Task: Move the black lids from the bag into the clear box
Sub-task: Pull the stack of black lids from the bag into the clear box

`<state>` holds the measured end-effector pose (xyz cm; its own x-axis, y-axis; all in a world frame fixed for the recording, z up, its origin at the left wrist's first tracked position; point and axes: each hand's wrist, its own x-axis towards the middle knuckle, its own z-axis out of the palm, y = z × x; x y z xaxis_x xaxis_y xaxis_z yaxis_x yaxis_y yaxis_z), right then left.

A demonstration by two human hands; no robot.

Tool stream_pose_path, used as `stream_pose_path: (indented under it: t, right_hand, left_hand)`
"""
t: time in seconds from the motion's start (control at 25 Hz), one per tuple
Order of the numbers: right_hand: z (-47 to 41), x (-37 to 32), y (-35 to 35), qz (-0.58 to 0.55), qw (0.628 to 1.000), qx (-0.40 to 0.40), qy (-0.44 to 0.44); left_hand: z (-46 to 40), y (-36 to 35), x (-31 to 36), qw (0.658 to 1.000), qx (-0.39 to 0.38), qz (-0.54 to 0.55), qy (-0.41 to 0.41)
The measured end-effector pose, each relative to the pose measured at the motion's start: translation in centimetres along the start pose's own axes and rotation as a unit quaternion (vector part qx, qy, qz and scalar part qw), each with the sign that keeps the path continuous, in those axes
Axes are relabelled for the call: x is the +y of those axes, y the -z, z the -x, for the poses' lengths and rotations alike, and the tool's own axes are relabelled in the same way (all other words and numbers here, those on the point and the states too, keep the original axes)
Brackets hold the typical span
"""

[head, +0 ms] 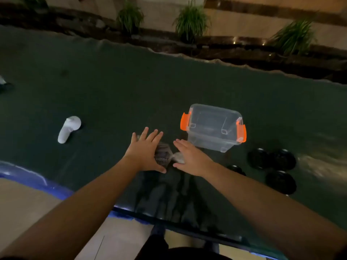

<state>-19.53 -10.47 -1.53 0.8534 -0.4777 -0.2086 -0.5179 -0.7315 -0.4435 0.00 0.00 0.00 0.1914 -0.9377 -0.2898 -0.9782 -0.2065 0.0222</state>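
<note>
A clear plastic bag (163, 153) with a stack of black lids inside lies on the dark green table, mostly hidden under my hands. My left hand (145, 150) lies over the bag's left side with fingers straight and spread. My right hand (189, 156) reaches the bag's twisted right end, fingers straight. The clear box (213, 126) with orange latches stands open just right of and beyond my hands; it looks empty. Several loose black lids (272, 159) lie on the table to the right of the box's near side.
A white handheld controller (68, 129) lies on the table to the left. The table's near edge (169, 221) runs below my forearms, with tiled floor beneath. A planter ledge with grassy plants (191, 21) runs behind the table's far edge.
</note>
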Motion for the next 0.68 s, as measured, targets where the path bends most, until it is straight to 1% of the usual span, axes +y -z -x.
stream_pose_path:
  t: [0.04, 0.16, 0.24, 0.32, 0.44, 0.56, 0.6, 0.68]
  right_hand:
    - [-0.4, 0.1, -1.0, -0.019, 0.999, -0.019, -0.028]
    - [-1.2, 0.3, -3.2, -0.087, 0.988, -0.056, -0.112]
    - [-1.9, 0.4, -4.5, -0.103, 0.980, -0.061, -0.157]
    - [-2.3, 0.6, -5.1, -0.109, 0.976, -0.046, -0.180]
    - [-2.3, 1.1, -5.3, -0.138, 0.973, -0.013, -0.183]
    - [-1.5, 0.8, -3.1, -0.163, 0.972, 0.006, -0.169]
    - [-1.2, 0.6, -1.9, -0.160, 0.975, 0.017, -0.152]
    - [-0.5, -0.1, 1.3, -0.157, 0.980, 0.045, -0.114]
  left_hand:
    - [-0.2, -0.6, 0.0, 1.000, -0.019, -0.011, -0.005]
    - [-0.5, -2.5, -0.1, 0.999, -0.028, -0.024, -0.016]
    - [-0.9, -3.2, -0.1, 0.999, -0.025, -0.021, -0.022]
    - [-1.2, -3.2, -0.3, 0.999, 0.001, -0.023, -0.028]
    - [-1.5, -3.0, -0.6, 0.999, 0.004, -0.023, -0.031]
    - [-1.6, -2.3, -0.8, 1.000, -0.004, -0.001, -0.025]
    - [-1.6, -2.0, -1.0, 0.999, 0.005, 0.029, -0.019]
    - [-1.3, -1.1, -1.1, 0.991, 0.027, 0.134, -0.008]
